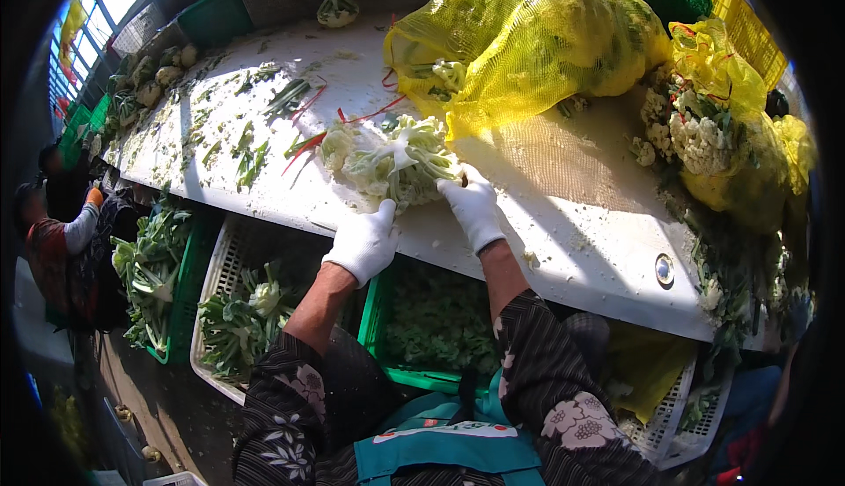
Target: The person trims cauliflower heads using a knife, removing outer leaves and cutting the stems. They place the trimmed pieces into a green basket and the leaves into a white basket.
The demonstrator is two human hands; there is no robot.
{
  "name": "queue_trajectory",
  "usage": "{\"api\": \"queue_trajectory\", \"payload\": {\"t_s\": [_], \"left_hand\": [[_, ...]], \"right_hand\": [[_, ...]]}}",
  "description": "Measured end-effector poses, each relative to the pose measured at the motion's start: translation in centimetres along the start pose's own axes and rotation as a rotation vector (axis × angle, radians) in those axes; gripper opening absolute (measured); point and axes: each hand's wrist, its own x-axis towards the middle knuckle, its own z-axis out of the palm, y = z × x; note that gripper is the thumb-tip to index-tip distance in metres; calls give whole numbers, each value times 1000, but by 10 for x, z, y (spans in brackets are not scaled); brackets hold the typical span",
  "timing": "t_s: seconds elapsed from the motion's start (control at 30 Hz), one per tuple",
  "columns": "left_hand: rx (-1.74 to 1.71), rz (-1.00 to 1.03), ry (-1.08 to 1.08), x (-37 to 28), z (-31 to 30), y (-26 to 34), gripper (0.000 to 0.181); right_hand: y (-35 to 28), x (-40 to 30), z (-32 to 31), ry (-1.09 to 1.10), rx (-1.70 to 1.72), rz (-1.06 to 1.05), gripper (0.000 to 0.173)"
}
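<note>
A cut cauliflower head [403,159] lies on the white tabletop in front of me, its pale stems and trimmed leaf bases facing up. My right hand [472,208], in a white knit glove, grips its right side. My left hand [363,243], gloved alike, is curled at the near edge of the table with its thumb beside the head's lower edge. Whether that hand holds anything is hidden. Just beyond the head, a big yellow mesh bag [548,37] of cauliflower lies on its side, its mouth towards me. Red ties [307,150] lie left of the head.
Leaf scraps [251,159] litter the white table [581,222]. More cauliflowers [148,83] are piled at its far left; another filled yellow bag [733,149] stands right. Below the edge are a green crate [373,314] and a white crate [218,275] with leaves. A co-worker [59,248] is at left.
</note>
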Motion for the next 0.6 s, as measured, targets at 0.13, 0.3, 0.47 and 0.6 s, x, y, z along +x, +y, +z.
{"api": "queue_trajectory", "payload": {"t_s": [0.13,0.3,0.47,0.6], "left_hand": [[21,-18,-127,14,-8,-7,24],[70,-134,-142,32,6,2,26],[-83,-69,52,-40,8,6,24],[-859,-120,287,-79,27,35,31]], "right_hand": [[4,6,1,-15,-140,3,38],[9,-4,10,117,-139,-105,36],[17,-14,-23,-1,216,43,33],[2,-77,-21,-123,529,-75,49]]}}
